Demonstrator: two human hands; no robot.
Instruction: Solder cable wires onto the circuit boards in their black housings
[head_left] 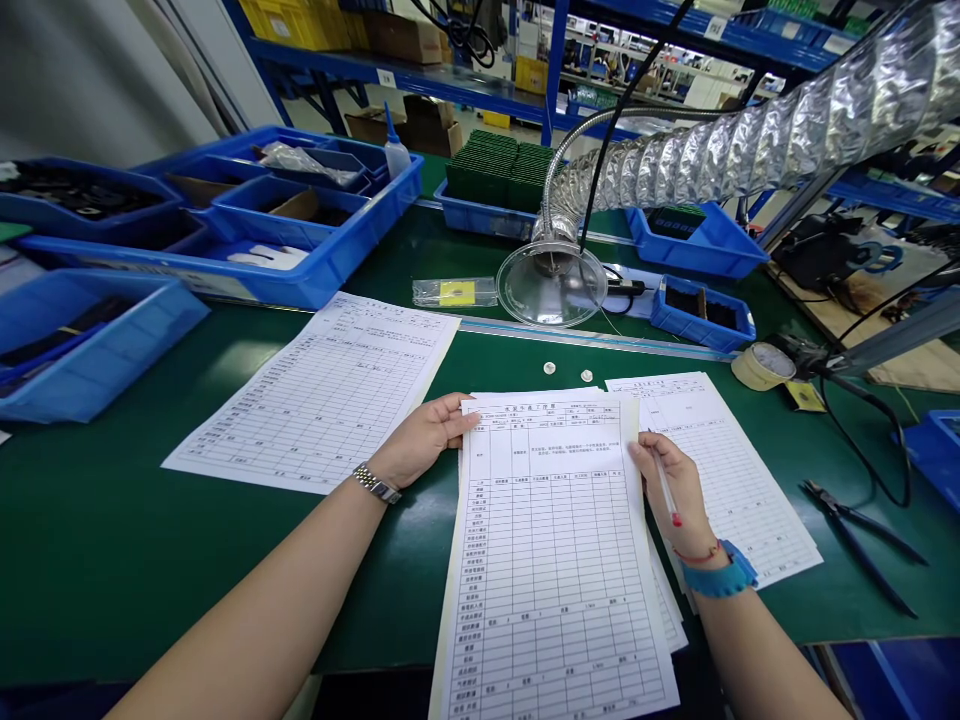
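Note:
A printed form sheet (562, 560) with a table grid is held up in front of me, tilted over the table's near edge. My left hand (429, 435) pinches its upper left corner between thumb and fingers. On the opposite side, my right hand (673, 485) grips the sheet's right edge and also has a pen (664, 488) with a red end tucked in its fingers. More paper shows behind the held sheet. One stack of forms (322, 390) lies to the left, and another form (720, 470) lies under and beyond my right hand.
Cutting pliers (862, 545) lie at the right. A clear extraction hood (552, 285) on a foil duct (750, 130) hangs over the back. Blue bins (337, 255) stand at the left, with a tray of green boards (495, 175) behind. Two small white discs (550, 368) lie mid-table.

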